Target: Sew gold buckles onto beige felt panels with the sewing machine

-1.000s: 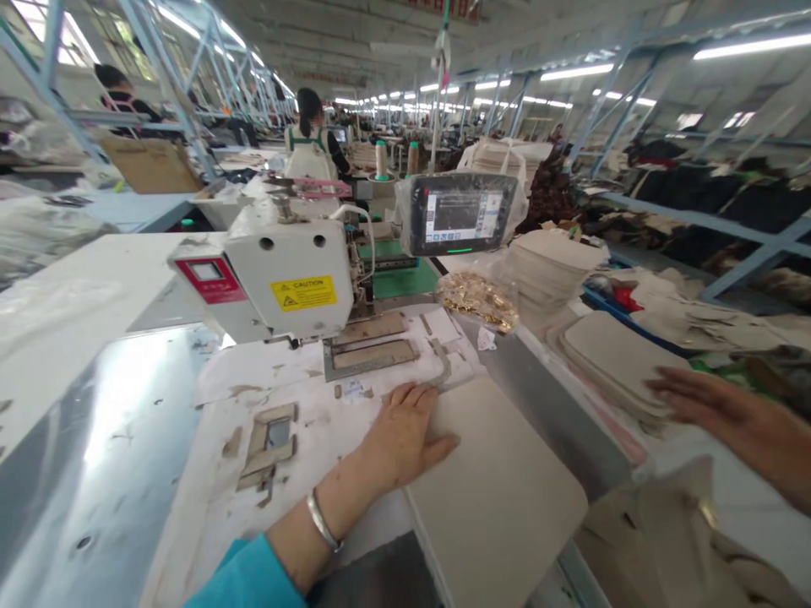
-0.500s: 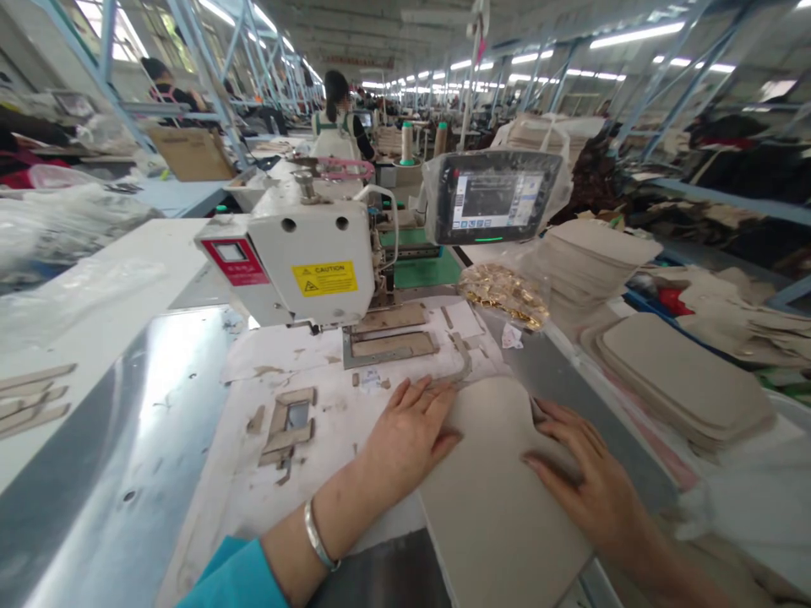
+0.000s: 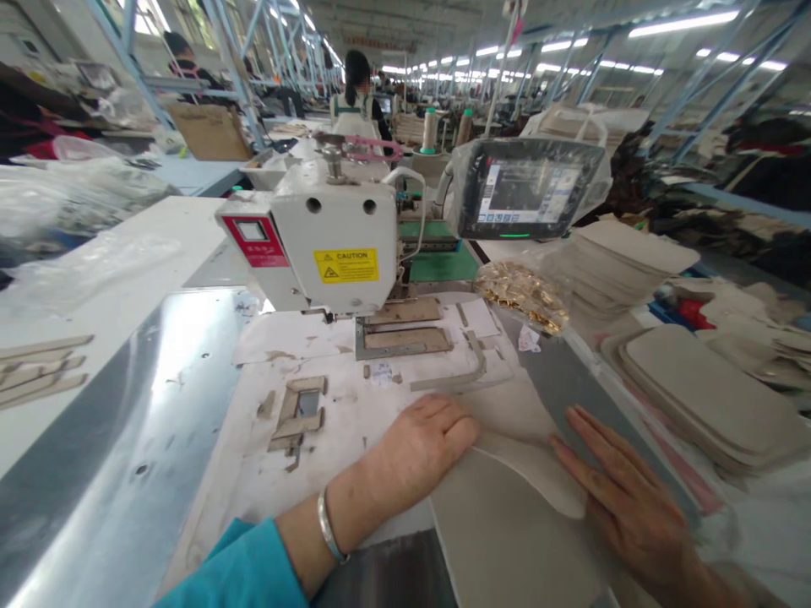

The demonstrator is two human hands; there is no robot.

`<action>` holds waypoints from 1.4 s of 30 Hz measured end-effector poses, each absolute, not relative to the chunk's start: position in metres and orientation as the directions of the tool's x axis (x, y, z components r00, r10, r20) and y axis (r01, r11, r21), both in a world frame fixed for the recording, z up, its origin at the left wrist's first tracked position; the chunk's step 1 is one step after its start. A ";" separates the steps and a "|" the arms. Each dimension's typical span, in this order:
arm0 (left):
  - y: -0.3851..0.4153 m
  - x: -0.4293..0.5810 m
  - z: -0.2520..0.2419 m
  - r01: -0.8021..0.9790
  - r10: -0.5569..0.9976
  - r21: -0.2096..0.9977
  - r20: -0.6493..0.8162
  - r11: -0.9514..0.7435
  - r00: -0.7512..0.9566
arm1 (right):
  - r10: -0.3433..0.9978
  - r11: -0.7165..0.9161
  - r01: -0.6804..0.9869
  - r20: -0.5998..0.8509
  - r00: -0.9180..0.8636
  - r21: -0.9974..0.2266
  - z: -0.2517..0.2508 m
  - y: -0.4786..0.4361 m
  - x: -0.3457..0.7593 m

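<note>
A smooth beige panel (image 3: 507,532), perhaps leather, lies on the white work sheet (image 3: 234,490), its lower part over the dark metal bed. Near its far side a curved edge lifts in a fold. My left hand (image 3: 424,443), below a silver bangle and blue sleeve, has its fingers curled down and closed on the panel's left edge by this fold. At the panel's right side my right hand (image 3: 627,498) lies with long, stretched fingers, the tips at the lifted edge. Just beyond my left hand, a curved strip (image 3: 472,363) is fixed to the sheet.
Ahead stands a sewing machine (image 3: 329,245) with a metal clamp frame (image 3: 405,338). A plastic-wrapped screen (image 3: 525,190) rises to its right, above a bag of gold-coloured hardware (image 3: 523,295). Stacked beige panels (image 3: 710,380) sit at the right. A person (image 3: 358,101) works farther back.
My left fingers have curled from lying flat into a grip on the panel. The panel's far edge now lifts in a fold. My right hand has straightened its fingers and shifted right.
</note>
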State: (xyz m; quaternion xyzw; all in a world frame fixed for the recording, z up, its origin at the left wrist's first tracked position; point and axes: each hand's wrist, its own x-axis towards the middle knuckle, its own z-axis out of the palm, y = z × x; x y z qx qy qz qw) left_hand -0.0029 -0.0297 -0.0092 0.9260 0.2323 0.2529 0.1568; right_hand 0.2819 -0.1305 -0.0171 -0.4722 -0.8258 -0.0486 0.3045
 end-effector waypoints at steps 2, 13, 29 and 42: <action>-0.031 -0.005 -0.009 0.351 0.535 0.470 0.346 -0.810 0.771 | 0.797 0.530 0.779 0.512 -0.322 -0.336 -0.009 -0.129 0.287; -0.034 -0.010 0.000 0.233 0.442 0.526 0.316 -0.818 0.839 | 0.856 -0.341 0.310 -0.157 0.492 -0.887 0.042 0.008 0.308; -0.041 -0.062 -0.012 0.714 0.826 0.425 0.185 -0.556 0.533 | 0.998 -0.034 0.495 -0.007 0.055 -0.868 -0.035 0.124 0.202; -0.034 -0.062 -0.027 0.743 0.865 0.447 0.195 -0.498 0.462 | 0.998 0.046 0.646 0.067 0.007 -0.762 -0.029 0.122 0.203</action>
